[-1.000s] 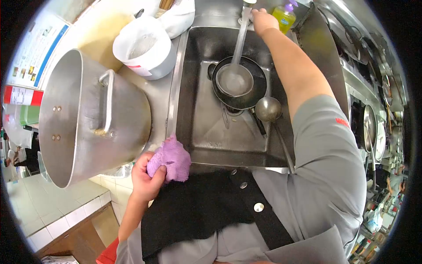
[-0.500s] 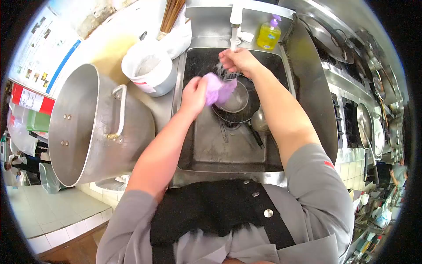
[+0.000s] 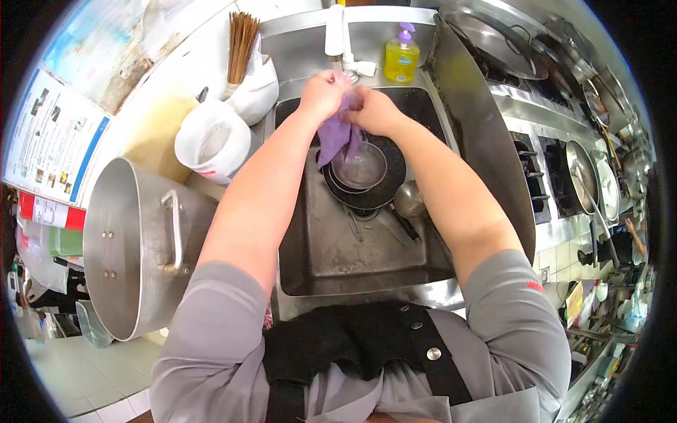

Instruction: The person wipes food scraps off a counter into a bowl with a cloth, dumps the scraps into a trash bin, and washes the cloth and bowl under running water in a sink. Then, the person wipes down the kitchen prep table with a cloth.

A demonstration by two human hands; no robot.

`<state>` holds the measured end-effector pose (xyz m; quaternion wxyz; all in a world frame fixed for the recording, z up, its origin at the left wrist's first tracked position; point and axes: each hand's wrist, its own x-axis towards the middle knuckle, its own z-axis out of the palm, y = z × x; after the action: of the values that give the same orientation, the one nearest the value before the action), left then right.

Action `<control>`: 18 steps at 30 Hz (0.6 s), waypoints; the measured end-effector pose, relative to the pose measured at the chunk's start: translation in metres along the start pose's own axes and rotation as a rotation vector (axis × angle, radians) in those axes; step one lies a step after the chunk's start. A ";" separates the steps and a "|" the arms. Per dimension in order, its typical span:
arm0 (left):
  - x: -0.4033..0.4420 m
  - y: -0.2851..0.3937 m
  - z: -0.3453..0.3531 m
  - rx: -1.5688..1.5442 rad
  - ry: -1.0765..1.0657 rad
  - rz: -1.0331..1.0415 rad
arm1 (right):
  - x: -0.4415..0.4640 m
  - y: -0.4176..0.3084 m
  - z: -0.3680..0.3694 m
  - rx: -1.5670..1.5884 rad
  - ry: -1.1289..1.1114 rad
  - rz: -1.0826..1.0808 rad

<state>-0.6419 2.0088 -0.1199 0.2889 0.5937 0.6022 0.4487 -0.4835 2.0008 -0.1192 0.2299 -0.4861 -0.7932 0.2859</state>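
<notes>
A wet purple cloth (image 3: 334, 135) hangs between my two hands under the faucet (image 3: 336, 34), above the sink. My left hand (image 3: 323, 96) is closed on the cloth's upper left part. On its right side, my right hand (image 3: 375, 111) grips the same cloth with bent fingers. Below them a metal bowl (image 3: 360, 168) sits in a black frying pan (image 3: 393, 185), on the sink (image 3: 352, 257) floor. A ladle (image 3: 410, 200) with a rounded bowl rests to the right of the pan.
At the left stands a large metal stockpot (image 3: 130, 247), with a white bucket (image 3: 211, 141) behind it. A bundle of thin brown sticks (image 3: 242, 49) stands in a white container. Yellow liquid fills a soap bottle (image 3: 401, 60) behind the sink. Stove burners (image 3: 530, 169) lie right of the metal partition (image 3: 472, 120).
My right hand has moved from the faucet's stream onto the cloth. My left hand has risen toward the faucet with the cloth, and the camera view has shifted.
</notes>
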 end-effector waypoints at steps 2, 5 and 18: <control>0.006 -0.006 0.002 -0.057 0.050 -0.029 | 0.006 0.000 0.001 0.051 0.121 0.091; 0.009 -0.012 0.001 -0.203 0.078 -0.152 | 0.023 0.017 0.011 0.412 0.313 0.117; 0.003 -0.001 0.002 -0.530 0.051 -0.459 | -0.016 -0.012 0.011 -0.055 0.018 0.046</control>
<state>-0.6405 2.0121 -0.1209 0.5110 0.3358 0.5896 0.5277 -0.4911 1.9793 -0.1208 0.2169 -0.5128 -0.7874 0.2646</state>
